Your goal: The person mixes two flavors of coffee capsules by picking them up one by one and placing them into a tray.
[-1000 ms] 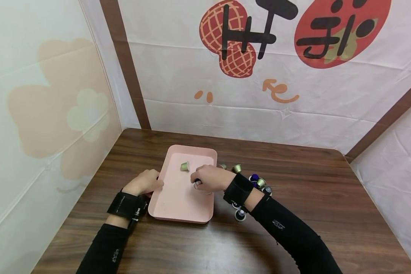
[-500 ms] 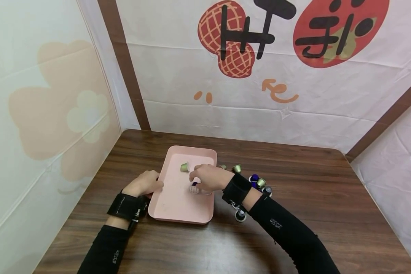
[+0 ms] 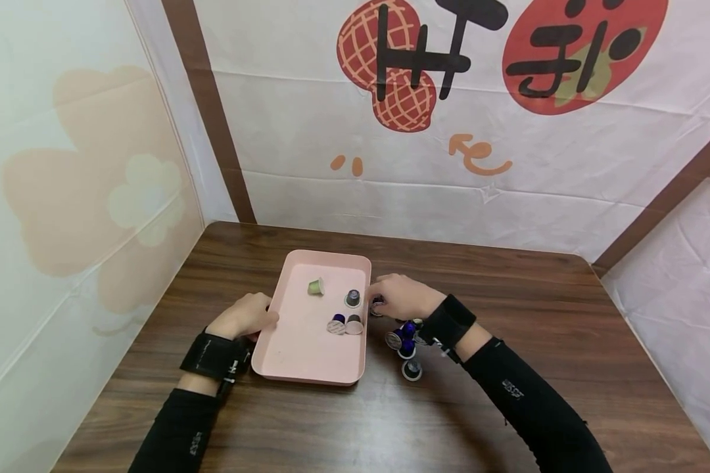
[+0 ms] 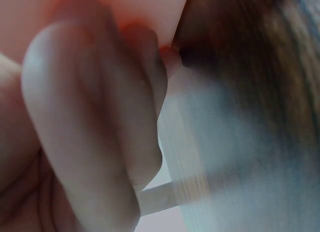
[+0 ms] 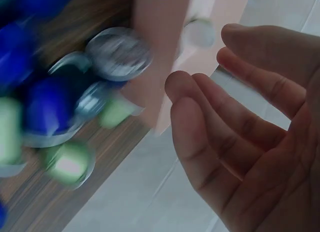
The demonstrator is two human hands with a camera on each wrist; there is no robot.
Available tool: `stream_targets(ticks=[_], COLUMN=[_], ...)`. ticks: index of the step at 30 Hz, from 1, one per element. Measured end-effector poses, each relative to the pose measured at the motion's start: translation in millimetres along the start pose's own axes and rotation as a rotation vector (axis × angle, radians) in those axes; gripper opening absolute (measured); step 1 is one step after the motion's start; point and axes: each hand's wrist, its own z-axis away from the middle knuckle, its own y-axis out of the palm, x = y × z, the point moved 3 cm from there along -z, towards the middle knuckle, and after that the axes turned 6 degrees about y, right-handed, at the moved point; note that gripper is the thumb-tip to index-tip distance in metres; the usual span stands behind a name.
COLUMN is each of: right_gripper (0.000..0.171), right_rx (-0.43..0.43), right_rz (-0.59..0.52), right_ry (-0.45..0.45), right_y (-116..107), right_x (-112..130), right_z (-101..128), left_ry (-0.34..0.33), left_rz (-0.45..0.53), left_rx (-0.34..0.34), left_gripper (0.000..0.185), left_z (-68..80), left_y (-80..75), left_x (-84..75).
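At the left edge of the pink tray [image 3: 302, 351], my left hand [image 3: 244, 315] grips the rim. Its fingers [image 4: 100, 112] curl at the tray's underside in the left wrist view. Inside the tray lie a green coffee capsule [image 3: 315, 287], a dark one [image 3: 353, 298], a blue one [image 3: 336, 325] and a grey one [image 3: 354, 325]. My right hand [image 3: 407, 297] is just past the tray's right edge, over loose capsules. In the right wrist view its fingers are loosely bent, thumb apart, holding nothing.
Blue capsules [image 3: 408, 338] cluster on the wooden table [image 3: 509, 368] right of the tray, with a dark capsule [image 3: 411, 370] nearer me. Green capsules [image 5: 67, 162] show in the right wrist view. A printed cloth [image 3: 307, 203] hangs behind the table.
My right hand has let go of a capsule in the tray and moved right, out over the loose ones. The left hand keeps its place on the rim.
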Motion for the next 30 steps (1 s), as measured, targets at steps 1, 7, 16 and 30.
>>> stream_targets(ticks=[1,7,16,30], right_gripper=[0.02,0.019,0.011,0.027], right_rx=[-0.008,-0.028,-0.006,0.063], right_rz=[0.005,-0.024,-0.014,-0.02], right_ry=[0.005,0.024,0.141,0.296], right_y=[-1.3,-6.5,-3.3,3.0], right_x=[-5.4,-33.5,-66.8,-89.8], right_z=[4.3,28.2,60.5,86.1], left_ry=[0.001,-0.001,0.001,-0.016], left_rz=[-0.002,-0.018,-0.017,0.002], left_rx=[0.0,-0.006,0.0,-0.01], left_gripper=[0.021,0.02,0.02,0.021], left_z=[0.1,0.4,0.8,0.4], left_y=[-0.5,-1.7,0.6,1.3], left_x=[0.0,-0.3,-0.5,0.4])
